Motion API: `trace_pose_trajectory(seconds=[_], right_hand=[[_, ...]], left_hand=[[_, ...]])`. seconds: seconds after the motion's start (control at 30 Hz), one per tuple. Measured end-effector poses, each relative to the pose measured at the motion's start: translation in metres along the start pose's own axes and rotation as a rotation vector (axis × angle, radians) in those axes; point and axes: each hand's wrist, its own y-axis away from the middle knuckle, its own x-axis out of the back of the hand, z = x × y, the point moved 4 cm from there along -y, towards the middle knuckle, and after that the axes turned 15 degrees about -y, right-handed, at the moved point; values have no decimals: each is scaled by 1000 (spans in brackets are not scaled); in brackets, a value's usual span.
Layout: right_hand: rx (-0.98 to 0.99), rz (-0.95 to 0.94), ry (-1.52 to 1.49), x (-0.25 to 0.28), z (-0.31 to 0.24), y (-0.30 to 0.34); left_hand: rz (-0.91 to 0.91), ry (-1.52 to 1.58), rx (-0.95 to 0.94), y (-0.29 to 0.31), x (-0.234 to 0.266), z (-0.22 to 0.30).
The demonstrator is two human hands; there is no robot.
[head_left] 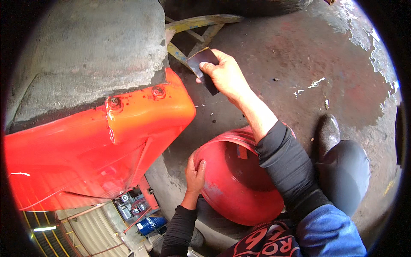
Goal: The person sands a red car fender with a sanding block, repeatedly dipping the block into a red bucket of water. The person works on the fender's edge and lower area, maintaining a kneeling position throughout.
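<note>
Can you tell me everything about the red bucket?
The red bucket is round and looks like scuffed plastic, with ridges outside. Its wide mouth faces the camera, close to the person's dark shirt. The left hand grips its left rim, and the black right sleeve hides part of it. Inside, it's darker, with a small blue-and-orange patch.

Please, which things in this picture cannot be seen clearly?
In the head view:
Part of the right hand: hidden behind the dark sheet.
Part of the red bucket: covered by the right sleeve.
Black rounded object: cut off by the upper edge.
Distant machinery: too small to identify.
</note>
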Motion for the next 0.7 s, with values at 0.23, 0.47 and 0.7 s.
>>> trace_pose_trajectory(seconds=[0.23,0.47,0.7], right_hand=[[130,-66,227,-7,-5,-5],[239,-131,318,-22,-21,8],[226,-269,394,-34,-36,17]], left_hand=[[-6,-18,8,0,1,2],[4,-17,22,1,1,4],[6,-18,15,1,1,8]])
